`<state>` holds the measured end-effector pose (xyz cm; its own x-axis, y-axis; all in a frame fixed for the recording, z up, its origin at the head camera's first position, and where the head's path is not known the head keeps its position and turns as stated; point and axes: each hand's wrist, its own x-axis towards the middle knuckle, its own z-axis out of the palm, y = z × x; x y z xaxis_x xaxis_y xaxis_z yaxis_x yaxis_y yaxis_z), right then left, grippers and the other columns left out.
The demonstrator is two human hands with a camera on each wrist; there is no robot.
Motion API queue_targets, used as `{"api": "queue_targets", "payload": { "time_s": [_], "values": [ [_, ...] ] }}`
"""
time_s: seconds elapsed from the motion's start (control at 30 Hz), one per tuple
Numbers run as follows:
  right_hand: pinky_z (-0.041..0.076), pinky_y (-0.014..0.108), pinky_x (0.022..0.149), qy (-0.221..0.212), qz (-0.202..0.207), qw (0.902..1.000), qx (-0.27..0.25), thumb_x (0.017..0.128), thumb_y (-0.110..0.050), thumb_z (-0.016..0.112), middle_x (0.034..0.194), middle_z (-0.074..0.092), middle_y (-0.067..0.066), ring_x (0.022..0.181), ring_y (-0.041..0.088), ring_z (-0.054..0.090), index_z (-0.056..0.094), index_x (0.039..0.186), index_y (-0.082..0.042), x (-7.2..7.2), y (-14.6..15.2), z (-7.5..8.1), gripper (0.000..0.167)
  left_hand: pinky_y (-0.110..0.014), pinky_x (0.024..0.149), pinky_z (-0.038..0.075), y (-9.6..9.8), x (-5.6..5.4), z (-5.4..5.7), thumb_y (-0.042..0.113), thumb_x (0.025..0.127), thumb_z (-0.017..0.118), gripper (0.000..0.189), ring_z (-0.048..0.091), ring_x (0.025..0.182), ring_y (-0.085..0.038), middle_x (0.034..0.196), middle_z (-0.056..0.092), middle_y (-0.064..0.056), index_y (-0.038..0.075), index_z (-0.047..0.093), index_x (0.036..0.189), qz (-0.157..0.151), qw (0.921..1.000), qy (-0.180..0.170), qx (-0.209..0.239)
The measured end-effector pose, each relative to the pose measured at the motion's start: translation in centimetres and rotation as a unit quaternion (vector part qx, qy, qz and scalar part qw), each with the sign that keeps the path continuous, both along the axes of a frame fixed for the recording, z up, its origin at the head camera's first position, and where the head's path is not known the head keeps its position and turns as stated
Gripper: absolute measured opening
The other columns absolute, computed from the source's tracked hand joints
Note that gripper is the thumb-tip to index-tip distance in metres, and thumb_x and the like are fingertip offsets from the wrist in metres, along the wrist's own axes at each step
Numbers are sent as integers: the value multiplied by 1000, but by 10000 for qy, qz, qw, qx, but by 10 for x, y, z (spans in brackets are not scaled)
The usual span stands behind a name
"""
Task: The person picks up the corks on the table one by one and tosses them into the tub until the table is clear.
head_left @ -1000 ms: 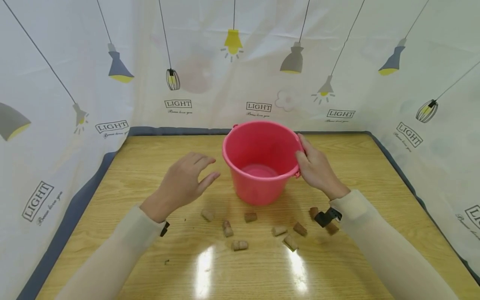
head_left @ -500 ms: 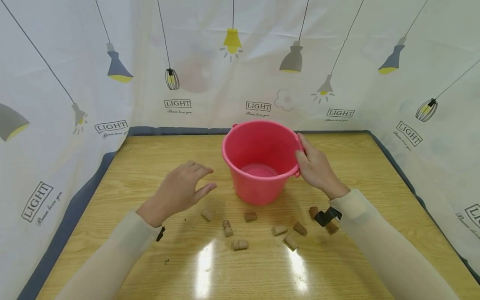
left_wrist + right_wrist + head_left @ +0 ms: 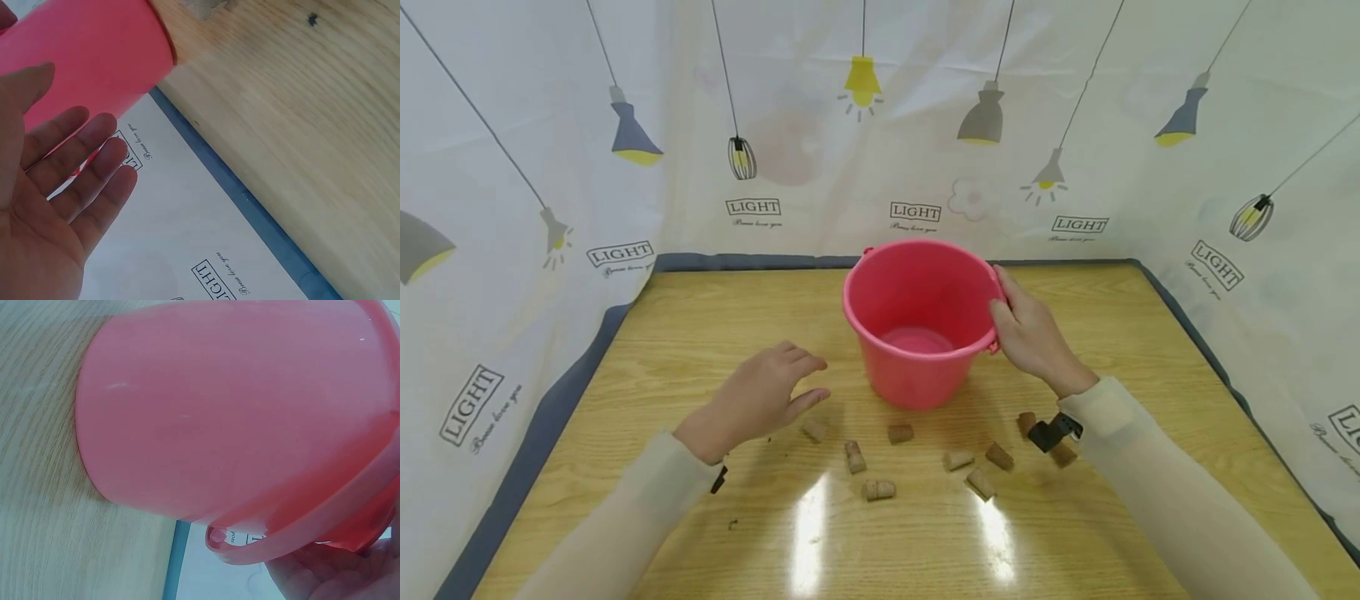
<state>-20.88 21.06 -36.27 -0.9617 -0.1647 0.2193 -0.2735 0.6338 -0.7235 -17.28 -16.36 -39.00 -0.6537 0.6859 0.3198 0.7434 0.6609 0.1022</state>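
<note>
A pink bucket (image 3: 913,379) is over the middle of the wooden table, mouth up, with nothing seen inside it. My right hand (image 3: 1033,333) grips its rim on the right, thumb on the near side. The right wrist view shows the bucket's handle (image 3: 312,525) lying along the rim beside the fingers. To the bucket's left my left hand (image 3: 763,396) hovers apart from it, fingers loosely spread and holding nothing. A pale cork (image 3: 813,430) lies just below that hand's thumb. Other corks, such as a darker one (image 3: 900,432) and a two-toned one (image 3: 879,490), lie nearer me.
More corks are scattered to the right, among them a pale cork (image 3: 958,460) and a brown cork (image 3: 1063,455) partly behind the right wrist's black strap. A lamp-printed cloth (image 3: 820,167) surrounds the wooden table (image 3: 700,308) at the back and sides.
My left hand has lowered toward me and slightly left, away from the bucket and closer to the pale cork. The right hand and the bucket have hardly moved.
</note>
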Motion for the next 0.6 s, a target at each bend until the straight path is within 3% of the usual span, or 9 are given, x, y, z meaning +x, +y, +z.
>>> {"api": "queue_targets", "payload": {
  "time_s": [0.23,0.6],
  "values": [
    [50,35,57,-6,10,10000,35,108,-25,35,78,60,9,61,24,58,31,162,-19,0,0,0,55,-40,87,58,-2,0,-8,35,94,75,36,67,101,-25,108,74,-8,4,74,114,25,9999,-26,-130],
    [51,36,58,-58,27,10000,-13,108,-26,34,81,61,10,62,25,59,29,163,-19,0,0,0,56,-43,90,57,-2,2,-12,32,91,78,36,67,105,-27,112,74,-8,5,75,115,99,9966,-630,-521]
  ]
}}
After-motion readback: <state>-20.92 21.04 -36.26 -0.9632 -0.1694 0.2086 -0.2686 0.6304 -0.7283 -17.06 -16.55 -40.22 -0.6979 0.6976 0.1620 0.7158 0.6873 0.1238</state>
